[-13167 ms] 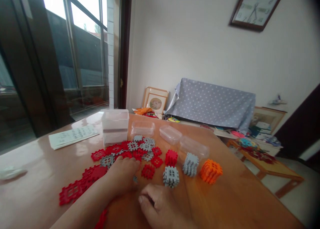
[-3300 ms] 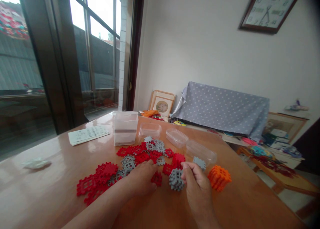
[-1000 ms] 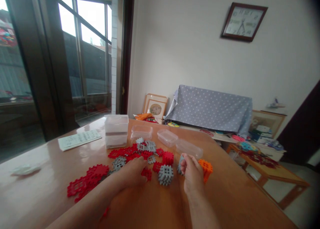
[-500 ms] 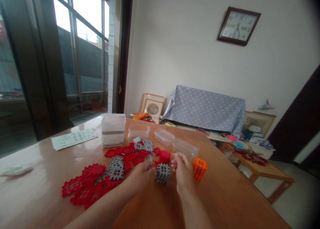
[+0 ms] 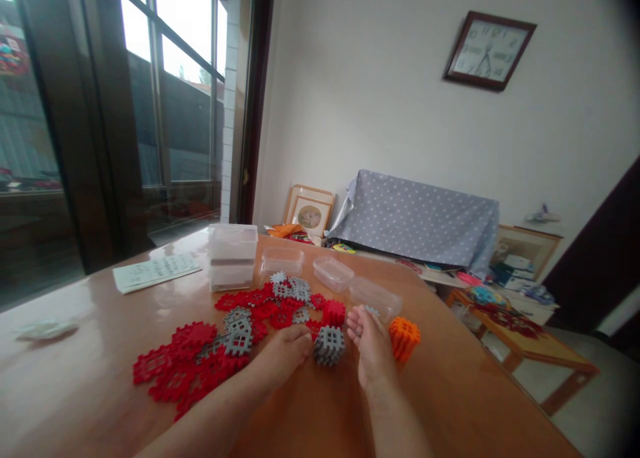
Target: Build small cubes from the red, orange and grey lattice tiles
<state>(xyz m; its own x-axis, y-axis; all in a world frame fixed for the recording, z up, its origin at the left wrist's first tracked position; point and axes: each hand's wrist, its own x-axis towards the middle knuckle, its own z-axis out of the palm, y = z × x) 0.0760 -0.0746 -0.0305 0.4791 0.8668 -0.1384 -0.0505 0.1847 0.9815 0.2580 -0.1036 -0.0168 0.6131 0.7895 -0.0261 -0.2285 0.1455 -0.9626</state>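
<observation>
A neat stack of grey toothed lattice pieces (image 5: 329, 346) stands on the table between my two hands. My left hand (image 5: 290, 351) rests just left of it, fingers curled in; whatever is inside them, if anything, is hidden. To the right, my right hand (image 5: 371, 343) has its palm turned left and its fingers loosely apart, and I see nothing in them. Part of a single grey piece (image 5: 371, 310) shows just behind that hand, partly covered. A red stack (image 5: 334, 311) sits behind the grey one. Beside my right hand is an orange stack (image 5: 404, 338).
Loose red pieces (image 5: 195, 338) and loose grey pieces (image 5: 239, 335) spread across the table's left and middle. Behind them are stacked clear boxes (image 5: 233, 258) and several shallow clear containers (image 5: 333, 273). A paper with writing (image 5: 157, 271) lies far left.
The fingers of my right hand have loosened from a closed pinch, and more of the grey piece behind it shows. My left hand stays beside the grey stack. The view has shifted slightly.
</observation>
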